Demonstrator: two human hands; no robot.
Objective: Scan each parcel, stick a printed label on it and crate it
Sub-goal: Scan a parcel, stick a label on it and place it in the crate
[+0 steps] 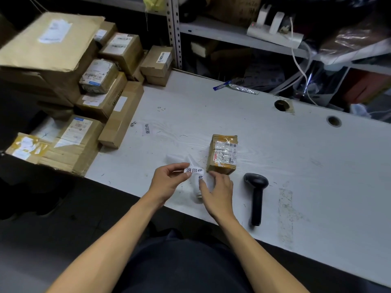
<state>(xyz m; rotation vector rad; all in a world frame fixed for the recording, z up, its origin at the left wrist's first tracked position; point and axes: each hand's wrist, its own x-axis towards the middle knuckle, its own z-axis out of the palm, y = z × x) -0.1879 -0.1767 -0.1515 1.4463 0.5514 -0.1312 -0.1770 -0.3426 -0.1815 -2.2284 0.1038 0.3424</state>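
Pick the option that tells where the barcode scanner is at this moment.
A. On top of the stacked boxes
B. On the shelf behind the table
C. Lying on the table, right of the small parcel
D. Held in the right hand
C: the black scanner lies flat on the white table, free of both hands, to the right of the taped parcel.

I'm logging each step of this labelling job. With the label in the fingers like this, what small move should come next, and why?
Probably finish peeling the printed label off its backing sheet and carry it to the small taped parcel. The left hand pinches the label's end, the right hand holds the sheet down, and the barcode scanner already lies on the table.
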